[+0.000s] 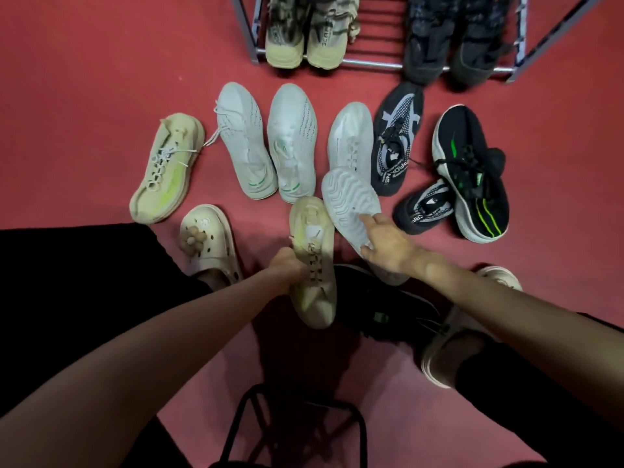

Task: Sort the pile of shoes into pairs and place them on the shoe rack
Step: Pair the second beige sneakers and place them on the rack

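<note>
The person's left hand (285,268) gripped a beige sneaker (314,265) by its laces, while the right hand (388,246), fingers loosely spread, rested on the sole of an overturned white sneaker (353,211); I judged it best to flip that shoe upright beside its white mate (351,138) before lifting both. Beyond lay ten loose shoes on the red floor (101,79), and two pairs stood on the shoe rack (371,64).
</note>
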Demonstrator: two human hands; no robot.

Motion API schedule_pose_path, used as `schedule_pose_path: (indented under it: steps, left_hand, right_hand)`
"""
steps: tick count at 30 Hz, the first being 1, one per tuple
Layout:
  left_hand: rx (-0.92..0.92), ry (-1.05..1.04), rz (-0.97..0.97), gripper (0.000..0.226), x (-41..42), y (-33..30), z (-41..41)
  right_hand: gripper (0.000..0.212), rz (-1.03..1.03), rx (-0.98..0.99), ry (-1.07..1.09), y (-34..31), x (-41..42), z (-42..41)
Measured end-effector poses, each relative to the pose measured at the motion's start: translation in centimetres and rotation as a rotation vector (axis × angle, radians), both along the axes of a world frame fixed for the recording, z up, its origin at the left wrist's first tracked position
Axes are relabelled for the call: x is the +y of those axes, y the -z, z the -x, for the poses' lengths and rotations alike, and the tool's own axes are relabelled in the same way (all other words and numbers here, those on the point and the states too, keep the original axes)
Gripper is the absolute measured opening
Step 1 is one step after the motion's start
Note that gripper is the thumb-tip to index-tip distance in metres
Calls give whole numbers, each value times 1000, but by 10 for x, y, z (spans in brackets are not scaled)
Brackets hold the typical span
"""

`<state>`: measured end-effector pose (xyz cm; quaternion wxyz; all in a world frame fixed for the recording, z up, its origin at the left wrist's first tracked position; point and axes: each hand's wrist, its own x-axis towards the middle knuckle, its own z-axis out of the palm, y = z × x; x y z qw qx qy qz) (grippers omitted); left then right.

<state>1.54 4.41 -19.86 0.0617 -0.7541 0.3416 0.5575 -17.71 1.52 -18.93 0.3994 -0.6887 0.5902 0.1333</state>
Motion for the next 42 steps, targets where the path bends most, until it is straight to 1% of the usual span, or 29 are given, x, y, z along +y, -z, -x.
schedule_pose_path:
  steps: [1, 3, 6, 9, 12, 13, 15, 16, 17, 19, 21, 23, 26, 28, 31, 33, 35, 38, 40, 42]
  left_hand:
    - [-1, 28, 4, 24, -1, -2, -1]
    - [-11, 115, 3, 20, -6, -11, -1]
    - [-97, 251, 13, 22, -17, -25, -4]
    - [-138, 360, 28, 9, -36, -39, -15]
    - [-147, 489, 99, 24, -62, -58, -32]
    - [-146, 532, 118, 21, -70, -66, -39]
    - [-119, 607, 173, 9, -82, -79, -52]
    - [-104, 654, 201, 7, -87, -85, -58]
    - [-85, 688, 226, 11, -92, -90, -64]
    - [-43, 720, 286, 30, -100, -104, -69]
    - [-36, 793, 359, 39, -108, -116, -68]
    - [-47, 848, 416, 40, -117, -122, -67]
    - [-41, 879, 511, 43, -127, -125, -66]
    - [-30, 846, 566, 43, -133, -125, -67]
    - [9, 693, 672, 37, -140, -118, -74]
    - [-55, 542, 796, 42, -140, -111, -81]
    - [-128, 347, 859, 46, -142, -102, -93]
    - [-197, 122, 783, 41, -153, -79, -123]
    - [-254, 31, 667, 40, -159, -60, -149]
    - [-389, -8, 519, 46, -157, -39, -176]
  right_hand:
    - [66, 4, 0, -9, -2, -2, -2]
    - [66, 31, -19, -33, -8, -7, -5]
    - [69, 117, -78, -92, -20, -15, -10]
    - [73, 209, -148, -150, -32, -26, -16]
    - [75, 257, -212, -185, -42, -37, -21]
    - [75, 268, -229, -192, -45, -41, -23]
    - [73, 274, -261, -186, -49, -49, -26]
    - [73, 270, -273, -180, -50, -53, -27]
    - [73, 261, -279, -176, -51, -56, -29]
    - [78, 229, -297, -169, -54, -61, -32]
    - [79, 189, -303, -177, -60, -64, -36]
    - [71, 163, -291, -187, -67, -64, -39]
    - [48, 213, -275, -170, -74, -64, -42]
    - [36, 292, -264, -138, -78, -64, -43]
    - [35, 362, -241, -33, -82, -65, -49]
    - [36, 363, -244, 29, -81, -65, -58]
    - [37, 362, -262, 106, -76, -66, -68]
    - [31, 337, -324, 269, -64, -72, -86]
    - [27, 292, -387, 394, -52, -78, -98]
    - [30, 250, -429, 499, -39, -87, -109]
